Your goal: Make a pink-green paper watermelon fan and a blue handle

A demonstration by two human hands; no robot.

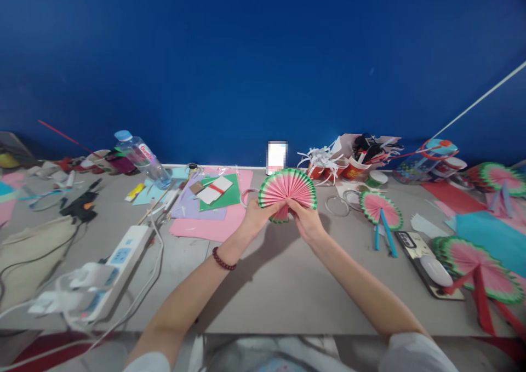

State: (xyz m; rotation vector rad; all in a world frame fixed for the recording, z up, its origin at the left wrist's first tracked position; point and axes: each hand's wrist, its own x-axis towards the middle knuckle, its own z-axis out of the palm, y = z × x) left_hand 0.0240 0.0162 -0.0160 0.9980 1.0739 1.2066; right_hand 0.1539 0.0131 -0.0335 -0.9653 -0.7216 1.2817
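Observation:
A pleated paper fan (pixel 289 187), pink with a green and white zigzag rim, is spread nearly round above the middle of the table. My left hand (pixel 259 214) pinches its lower left side near the centre. My right hand (pixel 305 218) grips the lower right side, its thumb close to the left one. Pink pleats with a green edge also show below, between the hands. The fingers behind the fan are hidden. A beaded bracelet (pixel 224 258) circles my left wrist.
Left lie a power strip (pixel 123 265), a glue gun (pixel 81 205), a tilted bottle (pixel 143 158) and coloured paper (pixel 197 227). Right are finished fans (pixel 479 268), a phone (pixel 411 251) with a mouse (pixel 435 270) on it, and cups (pixel 354 170). A blue wall (pixel 246 59) stands behind.

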